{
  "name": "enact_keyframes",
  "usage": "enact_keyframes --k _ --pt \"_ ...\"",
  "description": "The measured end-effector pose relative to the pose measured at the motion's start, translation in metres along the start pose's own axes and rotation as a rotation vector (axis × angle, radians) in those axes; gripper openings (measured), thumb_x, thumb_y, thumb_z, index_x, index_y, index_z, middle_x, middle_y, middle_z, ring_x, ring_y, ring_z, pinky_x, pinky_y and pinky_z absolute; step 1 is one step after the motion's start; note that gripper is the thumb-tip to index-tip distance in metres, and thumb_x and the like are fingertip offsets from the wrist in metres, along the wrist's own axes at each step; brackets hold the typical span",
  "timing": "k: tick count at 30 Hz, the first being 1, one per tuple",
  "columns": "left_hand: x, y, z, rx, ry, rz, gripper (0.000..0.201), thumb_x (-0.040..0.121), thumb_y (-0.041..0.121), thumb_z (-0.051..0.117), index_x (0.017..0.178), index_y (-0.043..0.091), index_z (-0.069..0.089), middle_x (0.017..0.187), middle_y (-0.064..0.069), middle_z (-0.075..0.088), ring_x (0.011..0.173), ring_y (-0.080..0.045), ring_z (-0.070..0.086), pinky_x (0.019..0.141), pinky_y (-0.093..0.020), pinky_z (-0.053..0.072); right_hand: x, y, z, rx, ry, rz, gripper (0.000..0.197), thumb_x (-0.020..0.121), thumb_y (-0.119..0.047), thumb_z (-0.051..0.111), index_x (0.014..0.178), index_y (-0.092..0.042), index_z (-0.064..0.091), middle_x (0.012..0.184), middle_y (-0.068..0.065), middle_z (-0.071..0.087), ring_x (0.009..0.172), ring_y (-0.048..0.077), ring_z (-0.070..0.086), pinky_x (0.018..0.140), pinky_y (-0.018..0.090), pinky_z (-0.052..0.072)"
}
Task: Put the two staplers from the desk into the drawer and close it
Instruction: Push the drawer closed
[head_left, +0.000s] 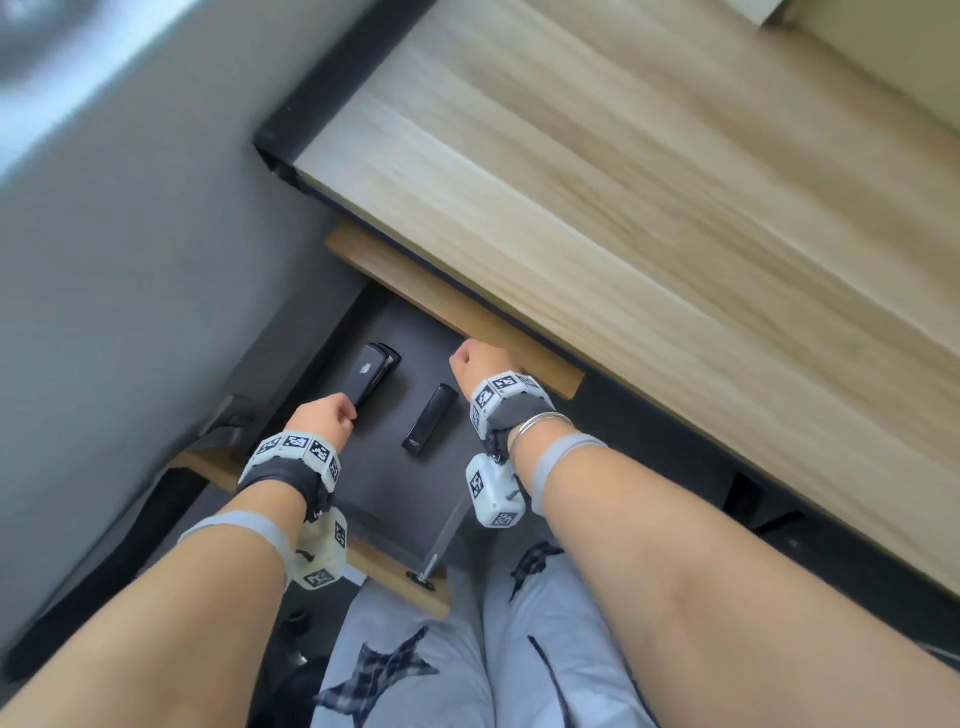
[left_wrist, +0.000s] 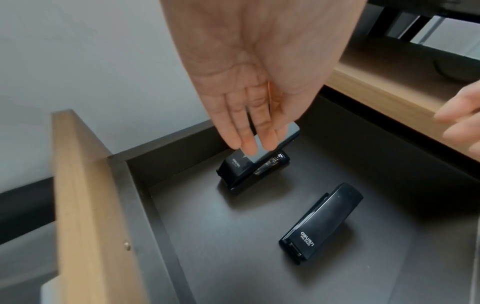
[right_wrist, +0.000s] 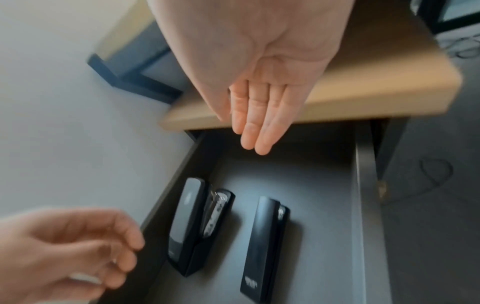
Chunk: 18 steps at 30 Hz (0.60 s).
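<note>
The dark drawer (head_left: 395, 488) stands pulled out under the desk, and both black staplers lie on its floor. The wider stapler (head_left: 371, 371) (left_wrist: 241, 170) (right_wrist: 185, 226) lies on its side by the left wall. The slimmer stapler (head_left: 431, 421) (left_wrist: 322, 222) (right_wrist: 265, 246) lies to its right, apart from it. My left hand (head_left: 324, 415) (left_wrist: 249, 142) (right_wrist: 78, 246) hovers at the near end of the wider stapler, fingers loose, holding nothing. My right hand (head_left: 475, 364) (right_wrist: 255, 131) hangs over the drawer's back right with straight fingers, empty.
The light wooden desk top (head_left: 623, 208) overhangs the drawer's back. A wooden panel (head_left: 441, 306) sits just under it, close to my right hand. The drawer's wooden front (left_wrist: 83, 205) is nearest me, above my legs (head_left: 441, 665). A grey wall (head_left: 130, 260) runs along the left.
</note>
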<state>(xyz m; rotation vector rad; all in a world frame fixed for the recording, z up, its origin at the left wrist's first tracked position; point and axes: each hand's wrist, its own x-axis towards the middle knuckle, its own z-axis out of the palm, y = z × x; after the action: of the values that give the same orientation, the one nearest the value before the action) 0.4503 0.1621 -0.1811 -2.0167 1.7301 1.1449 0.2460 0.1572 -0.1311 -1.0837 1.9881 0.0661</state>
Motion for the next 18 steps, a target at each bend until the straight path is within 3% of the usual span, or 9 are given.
enact_keyframes --k 5,8,11,14,16,18 --pt "-0.036 -0.003 -0.014 0.033 0.007 -0.093 0.029 0.088 0.009 0.042 0.105 0.013 0.065 0.113 -0.015 0.068 0.105 -0.033 0.062 0.089 -0.032 0.048 -0.027 -0.015 -0.049 -0.022 0.102 -0.197 0.025 0.092 -0.025 0.045 0.101 -0.016 0.067 0.105 0.010 0.071 0.092 0.031 0.064 0.073 0.029 0.047" --pt "-0.054 -0.011 -0.020 0.093 -0.020 -0.165 0.028 0.088 0.008 0.041 0.106 0.011 0.062 0.114 -0.016 0.067 0.103 -0.033 0.063 0.086 -0.032 0.048 -0.035 -0.019 -0.077 -0.020 0.231 -0.254 0.025 0.090 -0.025 0.046 0.092 -0.016 0.070 0.098 0.012 0.072 0.082 0.029 0.061 0.071 0.029 0.046" --pt "-0.073 -0.017 -0.024 0.228 -0.090 -0.274 0.020 0.081 0.007 0.057 0.100 0.006 0.065 0.106 -0.017 0.070 0.090 -0.032 0.064 0.077 -0.033 0.050 -0.032 -0.013 -0.100 -0.020 0.399 -0.251 0.026 0.092 -0.024 0.045 0.090 -0.012 0.067 0.093 0.016 0.072 0.081 0.035 0.061 0.070 0.033 0.048" --pt "-0.088 -0.025 -0.020 0.333 -0.186 -0.356 0.017 0.067 0.002 0.068 0.084 0.002 0.069 0.089 -0.014 0.072 0.077 -0.028 0.065 0.073 -0.030 0.056 -0.017 0.003 -0.110 -0.020 0.488 -0.210 0.026 0.092 -0.018 0.043 0.099 -0.011 0.067 0.101 0.016 0.071 0.093 0.035 0.064 0.078 0.037 0.052" --pt "-0.093 -0.032 -0.011 0.398 -0.225 -0.388 0.021 0.067 0.002 0.067 0.088 0.002 0.073 0.092 -0.012 0.072 0.086 -0.028 0.069 0.081 -0.033 0.059 -0.005 0.017 -0.109 -0.026 0.519 -0.188 0.026 0.090 -0.012 0.043 0.102 -0.010 0.066 0.112 0.014 0.067 0.105 0.034 0.059 0.087 0.036 0.048" --pt "-0.093 -0.041 -0.002 0.379 -0.209 -0.397 0.022 0.079 0.009 0.062 0.097 0.002 0.072 0.101 -0.013 0.071 0.094 -0.030 0.068 0.088 -0.037 0.057 0.002 0.031 -0.103 -0.065 0.590 -0.184 0.026 0.088 -0.009 0.045 0.106 -0.011 0.063 0.122 0.012 0.060 0.115 0.033 0.051 0.094 0.037 0.042"
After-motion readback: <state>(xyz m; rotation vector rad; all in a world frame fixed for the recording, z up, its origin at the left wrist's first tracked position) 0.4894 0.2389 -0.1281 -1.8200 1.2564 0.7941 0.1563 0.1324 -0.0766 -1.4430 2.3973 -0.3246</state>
